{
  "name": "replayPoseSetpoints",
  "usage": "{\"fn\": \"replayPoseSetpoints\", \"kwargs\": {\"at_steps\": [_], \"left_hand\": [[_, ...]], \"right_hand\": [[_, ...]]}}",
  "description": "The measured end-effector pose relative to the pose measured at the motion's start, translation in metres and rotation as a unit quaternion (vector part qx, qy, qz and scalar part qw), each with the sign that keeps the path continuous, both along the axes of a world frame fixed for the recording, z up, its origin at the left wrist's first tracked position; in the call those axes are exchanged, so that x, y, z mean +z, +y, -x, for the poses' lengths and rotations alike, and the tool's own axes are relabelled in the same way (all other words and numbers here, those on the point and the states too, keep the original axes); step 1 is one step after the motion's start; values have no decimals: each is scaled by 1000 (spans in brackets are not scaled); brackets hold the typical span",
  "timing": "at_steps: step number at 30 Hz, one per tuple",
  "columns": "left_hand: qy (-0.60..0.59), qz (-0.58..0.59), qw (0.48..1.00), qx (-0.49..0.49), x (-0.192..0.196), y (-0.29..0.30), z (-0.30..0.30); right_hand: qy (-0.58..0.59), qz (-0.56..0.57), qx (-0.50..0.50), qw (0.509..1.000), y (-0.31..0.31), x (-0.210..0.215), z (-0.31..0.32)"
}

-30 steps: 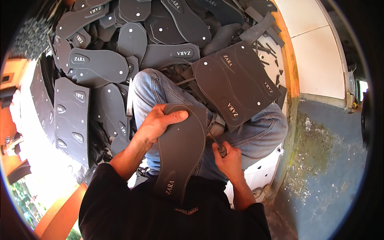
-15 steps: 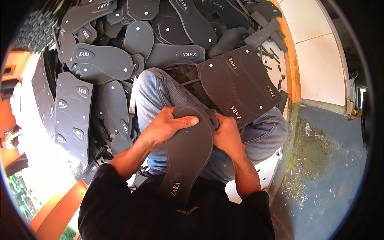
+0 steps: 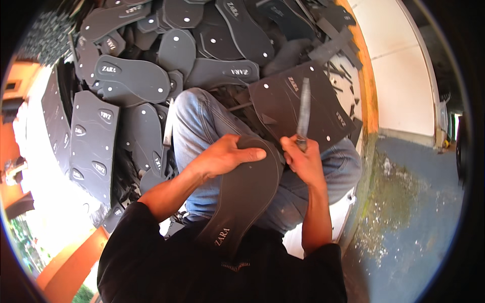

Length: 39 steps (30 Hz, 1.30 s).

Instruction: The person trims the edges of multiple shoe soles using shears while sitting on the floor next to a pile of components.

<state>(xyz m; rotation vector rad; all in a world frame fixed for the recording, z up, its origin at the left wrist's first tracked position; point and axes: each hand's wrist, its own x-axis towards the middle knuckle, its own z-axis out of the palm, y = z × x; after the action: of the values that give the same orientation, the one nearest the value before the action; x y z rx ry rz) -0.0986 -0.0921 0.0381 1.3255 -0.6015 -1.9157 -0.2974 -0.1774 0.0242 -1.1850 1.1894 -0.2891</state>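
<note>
A dark grey sandal sole (image 3: 247, 189) lies lengthwise over my lap, its wide end pointing away from me and its narrow end against my black shirt. My left hand (image 3: 227, 157) grips the wide end, thumb on top and the other fingers hidden beneath. Just right of the sole's edge, my right hand (image 3: 304, 159) is closed around the handle of a knife (image 3: 304, 108). Its blade points away from me, apart from the sole. Beneath the blade, a dark sheet with sole outlines (image 3: 298, 111) rests by my right knee. A small triangular scrap (image 3: 269, 119) shows near the sheet's left edge.
Many cut soles (image 3: 132, 80) are heaped beyond my knees. Uncut sheets (image 3: 93, 146) lean at the left. A second, knife-like blade (image 3: 168, 123) stands beside my left knee. Narrow offcuts (image 3: 339, 73) litter the far right, near an orange-brown edge (image 3: 370, 96).
My right hand has left the sole's edge and turned, bringing the knife blade into sight. The sole and my left hand have shifted slightly right. The triangular scrap now shows beyond the sole.
</note>
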Motion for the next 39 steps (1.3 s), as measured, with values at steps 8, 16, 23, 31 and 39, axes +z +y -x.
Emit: {"fn": "replayPoseSetpoints", "kwargs": {"at_steps": [8, 16, 23, 31, 39], "left_hand": [[22, -59, 997, -50, -20, -27, 1], [251, 216, 914, 237, -64, -27, 59], [241, -42, 869, 430, -43, -25, 75], [271, -44, 862, 427, -26, -14, 101], [254, -25, 882, 396, -46, 16, 107]], "right_hand": [[3, 21, 3, 1000, -20, 5, 11], [-166, 54, -217, 961, 10, -1, -1], [144, 290, -105, 940, 31, -5, 27], [352, 316, -13, 881, 67, -9, 69], [335, 245, 49, 908, 71, -1, 73]]}}
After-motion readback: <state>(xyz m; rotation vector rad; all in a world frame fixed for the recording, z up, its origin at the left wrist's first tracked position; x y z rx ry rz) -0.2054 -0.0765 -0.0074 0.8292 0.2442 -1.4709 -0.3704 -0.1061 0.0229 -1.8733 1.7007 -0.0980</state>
